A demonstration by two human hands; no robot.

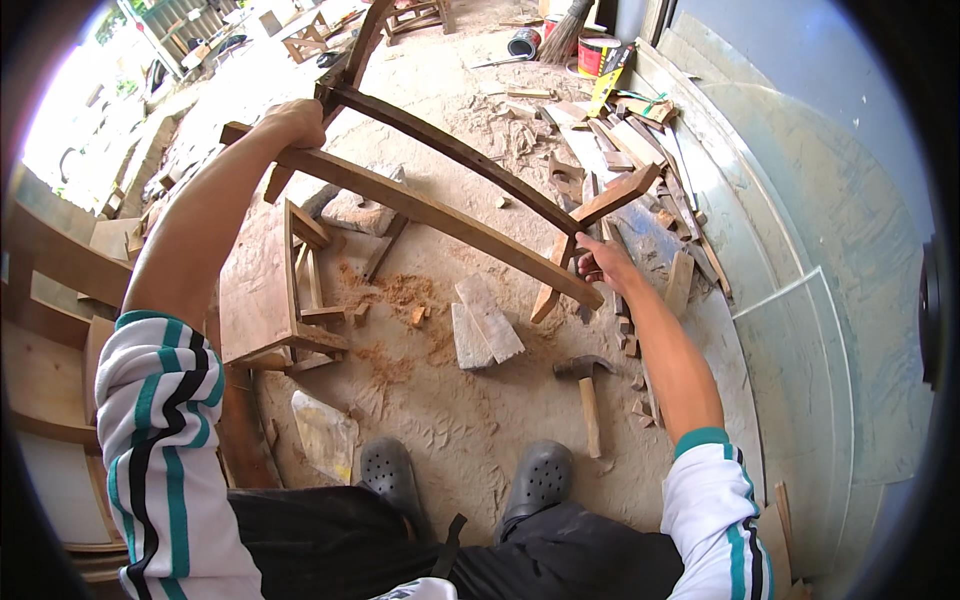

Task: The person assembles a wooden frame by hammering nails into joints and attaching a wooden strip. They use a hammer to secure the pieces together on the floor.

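Note:
A wooden frame point(450, 218) of long bars joined by crossed end pieces is lifted off the ground in front of me. My left hand point(296, 124) is wrapped round its far left end, back of the hand up. At the right end, my right hand point(607, 262) has its fingers curled on the joint where the bars meet the crosspiece. A claw hammer point(590, 405) with a wooden handle lies on the ground below my right hand. Beneath the frame lie two flat, pale pieces point(485, 325), one across the other.
A small wooden stool point(258, 295) stands at left, with sawdust point(395, 300) beside it. Wood offcuts point(650, 150) and a hand plane point(566, 178) lie at right, near leaning glass sheets point(810, 330). Farther off are a red bucket point(597, 55) and a broom point(568, 35).

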